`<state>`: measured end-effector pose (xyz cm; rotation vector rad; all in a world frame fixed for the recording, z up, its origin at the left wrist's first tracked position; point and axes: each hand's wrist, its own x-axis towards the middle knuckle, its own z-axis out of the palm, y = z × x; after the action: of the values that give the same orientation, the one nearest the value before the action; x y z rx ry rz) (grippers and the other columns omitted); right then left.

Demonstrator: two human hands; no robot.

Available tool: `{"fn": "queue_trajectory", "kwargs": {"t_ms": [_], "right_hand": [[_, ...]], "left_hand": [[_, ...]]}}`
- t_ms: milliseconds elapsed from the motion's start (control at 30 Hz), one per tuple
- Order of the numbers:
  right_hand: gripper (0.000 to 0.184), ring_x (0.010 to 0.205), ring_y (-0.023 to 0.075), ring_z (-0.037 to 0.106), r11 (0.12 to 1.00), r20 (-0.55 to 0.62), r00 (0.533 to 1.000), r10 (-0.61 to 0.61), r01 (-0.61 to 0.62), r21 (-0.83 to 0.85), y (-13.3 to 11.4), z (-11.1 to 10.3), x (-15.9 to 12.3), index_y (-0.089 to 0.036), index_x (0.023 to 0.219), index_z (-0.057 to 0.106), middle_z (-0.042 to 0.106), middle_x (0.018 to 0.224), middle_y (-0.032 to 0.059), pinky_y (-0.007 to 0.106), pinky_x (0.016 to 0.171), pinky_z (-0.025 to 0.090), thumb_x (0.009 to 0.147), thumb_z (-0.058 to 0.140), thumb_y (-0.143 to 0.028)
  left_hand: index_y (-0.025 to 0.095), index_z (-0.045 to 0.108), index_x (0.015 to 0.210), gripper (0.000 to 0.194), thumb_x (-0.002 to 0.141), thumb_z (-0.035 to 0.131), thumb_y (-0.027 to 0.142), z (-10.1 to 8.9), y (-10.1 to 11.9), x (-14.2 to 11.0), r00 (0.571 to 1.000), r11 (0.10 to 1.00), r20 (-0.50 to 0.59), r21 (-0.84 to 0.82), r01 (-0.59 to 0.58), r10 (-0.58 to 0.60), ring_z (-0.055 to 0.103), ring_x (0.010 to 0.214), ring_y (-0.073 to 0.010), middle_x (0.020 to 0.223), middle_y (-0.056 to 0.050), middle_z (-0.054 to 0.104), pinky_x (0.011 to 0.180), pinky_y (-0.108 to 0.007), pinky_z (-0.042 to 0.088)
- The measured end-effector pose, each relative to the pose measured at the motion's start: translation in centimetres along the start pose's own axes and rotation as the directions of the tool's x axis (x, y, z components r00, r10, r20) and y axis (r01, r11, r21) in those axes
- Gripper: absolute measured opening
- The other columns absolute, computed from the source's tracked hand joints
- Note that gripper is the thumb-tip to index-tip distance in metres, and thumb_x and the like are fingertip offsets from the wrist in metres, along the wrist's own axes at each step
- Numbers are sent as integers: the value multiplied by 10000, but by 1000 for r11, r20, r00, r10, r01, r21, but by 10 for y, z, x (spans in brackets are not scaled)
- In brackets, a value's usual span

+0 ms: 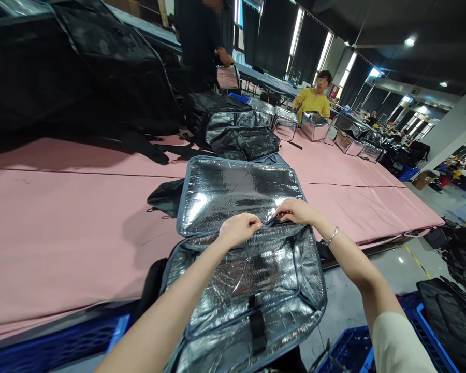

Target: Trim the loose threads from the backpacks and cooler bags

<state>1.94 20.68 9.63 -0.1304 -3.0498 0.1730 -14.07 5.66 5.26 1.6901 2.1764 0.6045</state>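
An open insulated bag (pixel 252 305) with a silver foil lining sits at the near edge of the pink table (pixel 62 228). Its foil-lined lid (pixel 233 191) lies flat on the table beyond it. My left hand (pixel 238 229) is closed, pinching the bag's back rim where the lid hinges. My right hand (pixel 297 211) is closed on the same rim a little to the right, with a small red thing (pixel 280 215) showing at its fingertips. A bracelet is on my right wrist.
Black bags (pixel 81 67) are piled at the table's far left. More foil-lined bags (pixel 283 124) stand further along. A person in yellow (pixel 314 101) and a person in dark clothes (pixel 202 41) work there. Blue crates (pixel 349 352) and black bags (pixel 450 311) lie on the floor.
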Motion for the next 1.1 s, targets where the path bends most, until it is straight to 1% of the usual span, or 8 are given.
{"fn": "queue_trajectory", "kwargs": {"t_ms": [100, 233, 500, 733, 833, 900, 1000, 1100], "right_hand": [[197, 859, 160, 583, 999, 21, 999, -24, 23, 36, 2, 4, 7, -214, 966, 666, 664, 884, 6, 263, 757, 419, 775, 689, -171], [197, 890, 178, 567, 999, 7, 1000, -28, 27, 39, 1, 7, 11, -193, 988, 668, 659, 913, 40, 278, 779, 414, 791, 670, -182], [141, 835, 182, 526, 999, -36, 999, -21, 22, 34, -2, 14, 2, -196, 956, 689, 655, 869, 59, 286, 755, 397, 844, 602, -197], [226, 943, 171, 557, 983, -167, 974, 155, -135, 128, 3, 19, -16, -182, 1084, 626, 641, 1022, 74, 295, 833, 409, 873, 549, -206], [312, 891, 160, 591, 960, -150, 958, 244, -217, 174, 6, 27, -27, -205, 1080, 627, 649, 1000, 42, 257, 760, 435, 777, 675, -259], [248, 840, 159, 603, 941, -126, 942, 309, -284, 183, 7, 35, -30, -205, 986, 665, 660, 927, 26, 245, 714, 433, 744, 704, -244], [95, 813, 170, 606, 903, -98, 907, 410, -388, 185, 8, 43, -28, -200, 865, 692, 667, 874, 30, 246, 674, 419, 779, 655, -215], [76, 749, 170, 610, 873, -40, 885, 464, -448, 193, 8, 42, -21, -206, 816, 699, 676, 798, 17, 237, 621, 408, 767, 670, -256]], "left_hand": [[263, 672, 744, 254, 783, 427, 317, 1, -2, -1, 999, 1000, -7, 3, -31, 31, 599, 764, -169, 903, 9, 683, 579, -241, 337], [264, 662, 730, 263, 793, 412, 321, 3, -6, -2, 997, 997, -10, 0, -71, 71, 597, 765, -164, 899, 12, 676, 588, -236, 345], [265, 650, 776, 279, 808, 379, 322, 12, -14, 4, 993, 994, -42, -1, -109, 109, 597, 805, -170, 869, 6, 669, 648, -245, 378], [246, 625, 761, 277, 835, 373, 336, 16, -15, 0, 979, 989, -143, 16, -145, 146, 591, 789, -165, 846, -2, 657, 623, -249, 385], [259, 624, 864, 263, 851, 372, 335, 18, -13, -4, 957, 980, -211, 34, -195, 198, 583, 792, -173, 822, -7, 644, 617, -255, 394], [265, 619, 898, 237, 854, 401, 349, 21, -12, -7, 935, 969, -255, 54, -240, 246, 578, 804, -178, 824, -8, 642, 640, -263, 406], [250, 622, 883, 206, 849, 458, 370, 26, -9, -8, 891, 949, -328, 102, -297, 314, 570, 847, -193, 905, -28, 651, 706, -293, 417], [232, 633, 862, 211, 869, 452, 341, 31, -5, -8, 841, 927, -390, 171, -335, 376, 555, 862, -216, 923, -54, 659, 727, -336, 398]]}}
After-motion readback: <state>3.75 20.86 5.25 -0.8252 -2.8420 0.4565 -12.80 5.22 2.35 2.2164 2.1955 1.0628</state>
